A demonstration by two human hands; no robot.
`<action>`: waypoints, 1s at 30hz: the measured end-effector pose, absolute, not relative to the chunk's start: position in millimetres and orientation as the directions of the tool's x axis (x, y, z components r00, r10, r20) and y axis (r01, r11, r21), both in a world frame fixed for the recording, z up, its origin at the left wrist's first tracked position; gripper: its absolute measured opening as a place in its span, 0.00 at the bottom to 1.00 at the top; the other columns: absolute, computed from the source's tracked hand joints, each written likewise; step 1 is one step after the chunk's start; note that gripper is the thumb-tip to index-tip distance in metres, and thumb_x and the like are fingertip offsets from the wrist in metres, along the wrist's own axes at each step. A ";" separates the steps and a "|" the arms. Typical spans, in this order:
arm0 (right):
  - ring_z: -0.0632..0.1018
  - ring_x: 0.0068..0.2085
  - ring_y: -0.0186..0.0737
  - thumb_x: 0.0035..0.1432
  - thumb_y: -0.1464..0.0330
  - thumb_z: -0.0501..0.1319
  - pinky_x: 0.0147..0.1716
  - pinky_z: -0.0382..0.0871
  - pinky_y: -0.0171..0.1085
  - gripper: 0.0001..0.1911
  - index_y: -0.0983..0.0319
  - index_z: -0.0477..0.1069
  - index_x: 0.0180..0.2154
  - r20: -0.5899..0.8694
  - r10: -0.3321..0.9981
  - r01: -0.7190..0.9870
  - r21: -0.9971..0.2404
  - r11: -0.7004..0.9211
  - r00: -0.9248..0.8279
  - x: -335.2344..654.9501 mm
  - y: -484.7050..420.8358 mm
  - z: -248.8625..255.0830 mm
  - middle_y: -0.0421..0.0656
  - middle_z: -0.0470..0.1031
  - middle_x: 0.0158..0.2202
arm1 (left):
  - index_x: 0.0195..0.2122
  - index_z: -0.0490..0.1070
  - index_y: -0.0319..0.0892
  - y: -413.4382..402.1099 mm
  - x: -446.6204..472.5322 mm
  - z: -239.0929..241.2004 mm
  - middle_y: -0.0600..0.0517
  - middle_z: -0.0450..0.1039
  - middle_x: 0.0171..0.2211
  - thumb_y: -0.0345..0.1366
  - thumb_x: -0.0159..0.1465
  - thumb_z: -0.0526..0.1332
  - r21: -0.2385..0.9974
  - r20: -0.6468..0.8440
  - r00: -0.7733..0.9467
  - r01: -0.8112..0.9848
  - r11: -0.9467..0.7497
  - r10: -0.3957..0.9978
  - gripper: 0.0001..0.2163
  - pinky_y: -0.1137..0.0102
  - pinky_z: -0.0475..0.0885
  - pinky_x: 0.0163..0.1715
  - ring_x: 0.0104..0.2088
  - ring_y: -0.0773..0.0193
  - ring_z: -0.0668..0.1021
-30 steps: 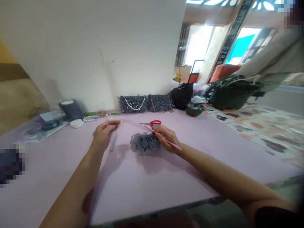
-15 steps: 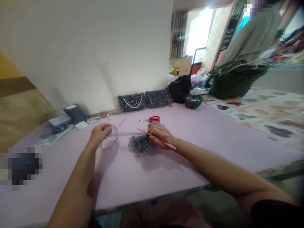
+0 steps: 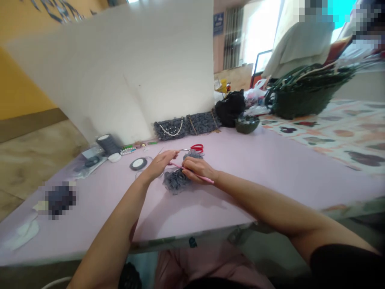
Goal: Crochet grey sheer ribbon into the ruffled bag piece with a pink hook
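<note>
1. Grey ruffled ribbon piece (image 3: 176,182) lies mid-table, under/just left of R hand (image 3: 197,170); more grey ruffle shows on far side of that hand.
2. R hand is closed round a pink crochet hook (image 3: 207,180), tip pointing left; its fingers are also at the ruffle, prob. steadying it.
3. L hand (image 3: 160,163) is close by the hook tip, fingers narrow; can't tell if ribbon is pinched in them.
4. Step in hand, my read: crocheting, w/ ribbon being fed to the hook. Next move prob. calls for ribbon laid flat over the tip, light tension, then a pull thru.
5. Ribbon spool (image 3: 138,163) lies left of L hand; loose ribbon near that wrist could snag or twist.
6. Red-handled scissors (image 3: 197,148) sit just beyond the far ruffle; close enough to catch, so mind 'em.
7. Farther: pearl-strap purse (image 3: 169,129) and chain-strap purse (image 3: 202,123) against the wall, black bag (image 3: 231,107) to their right, then small green bowl (image 3: 247,125) and big green basket (image 3: 303,96) far right.
</note>
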State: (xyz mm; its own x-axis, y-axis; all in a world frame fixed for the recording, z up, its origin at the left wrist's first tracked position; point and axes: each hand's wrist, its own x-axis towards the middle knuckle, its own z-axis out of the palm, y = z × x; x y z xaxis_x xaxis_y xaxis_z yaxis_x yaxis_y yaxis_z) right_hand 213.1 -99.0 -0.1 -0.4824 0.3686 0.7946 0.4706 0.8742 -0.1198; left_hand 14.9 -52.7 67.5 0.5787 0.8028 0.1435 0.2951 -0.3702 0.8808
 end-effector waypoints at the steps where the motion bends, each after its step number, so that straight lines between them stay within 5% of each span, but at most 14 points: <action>1: 0.69 0.32 0.39 0.70 0.65 0.48 0.32 0.66 0.38 0.12 0.59 0.61 0.33 0.795 0.367 0.472 -0.116 0.874 -0.483 213.4 -99.3 0.6 0.44 0.68 0.32 | 0.53 0.74 0.40 -52.1 17.7 65.2 0.40 0.75 0.53 0.58 0.63 0.55 0.904 0.116 0.596 0.268 -0.333 0.794 0.29 0.64 0.73 0.43 0.50 0.51 0.77; 8: 0.70 0.33 0.39 0.70 0.67 0.48 0.33 0.67 0.37 0.10 0.59 0.61 0.34 0.800 0.392 0.485 -0.146 0.862 -0.454 216.1 -99.4 2.0 0.43 0.68 0.32 | 0.54 0.74 0.40 -52.7 3.9 62.5 0.38 0.75 0.50 0.62 0.63 0.52 0.969 0.073 0.593 0.148 -0.198 0.802 0.32 0.74 0.65 0.23 0.42 0.56 0.80; 13: 0.69 0.31 0.38 0.70 0.67 0.49 0.31 0.66 0.37 0.09 0.60 0.62 0.35 0.795 0.411 0.486 -0.171 0.857 -0.445 214.9 -99.4 0.1 0.43 0.68 0.31 | 0.54 0.74 0.41 -56.6 -12.8 64.8 0.43 0.77 0.44 0.46 0.56 0.68 0.943 0.060 0.614 0.223 -0.246 0.787 0.26 0.75 0.65 0.26 0.39 0.61 0.78; 16: 0.70 0.31 0.39 0.70 0.67 0.49 0.31 0.67 0.37 0.10 0.60 0.63 0.35 0.786 0.426 0.486 -0.186 0.854 -0.448 214.4 -100.2 -1.0 0.44 0.69 0.32 | 0.53 0.75 0.42 -58.6 -17.5 71.2 0.46 0.78 0.39 0.40 0.55 0.69 0.919 0.006 0.678 0.287 -0.271 0.735 0.24 0.71 0.70 0.32 0.36 0.61 0.77; 18: 0.71 0.32 0.39 0.70 0.66 0.49 0.31 0.67 0.38 0.10 0.59 0.62 0.35 0.777 0.431 0.480 -0.192 0.856 -0.458 213.9 -100.8 -1.5 0.44 0.69 0.33 | 0.52 0.75 0.44 -59.2 -17.4 75.7 0.50 0.77 0.34 0.37 0.56 0.66 0.807 -0.004 0.722 0.412 -0.424 0.692 0.22 0.70 0.70 0.32 0.33 0.61 0.77; 22: 0.71 0.32 0.39 0.70 0.66 0.48 0.31 0.68 0.38 0.10 0.59 0.62 0.34 0.763 0.437 0.469 -0.200 0.860 -0.476 212.3 -101.3 -2.7 0.45 0.70 0.33 | 0.45 0.78 0.44 -53.3 -10.6 75.3 0.50 0.76 0.30 0.27 0.55 0.60 0.393 0.092 0.698 0.629 -0.670 0.710 0.18 0.66 0.71 0.37 0.32 0.56 0.78; 27: 0.70 0.31 0.39 0.69 0.66 0.49 0.30 0.69 0.38 0.10 0.59 0.62 0.34 0.765 0.418 0.453 -0.186 0.872 -0.491 211.8 -99.4 -5.2 0.46 0.69 0.33 | 0.49 0.74 0.39 -32.5 -2.7 66.7 0.39 0.71 0.46 0.28 0.61 0.52 0.294 0.312 0.537 0.730 -0.617 0.784 0.18 0.55 0.68 0.49 0.47 0.46 0.76; 30: 0.70 0.31 0.39 0.69 0.66 0.48 0.30 0.69 0.38 0.09 0.59 0.61 0.35 0.770 0.419 0.456 -0.189 0.870 -0.482 212.7 -97.8 -5.8 0.46 0.69 0.32 | 0.53 0.72 0.41 -22.4 -3.7 64.5 0.41 0.70 0.51 0.31 0.63 0.52 0.287 0.314 0.602 0.676 -0.678 0.734 0.19 0.55 0.67 0.54 0.52 0.48 0.74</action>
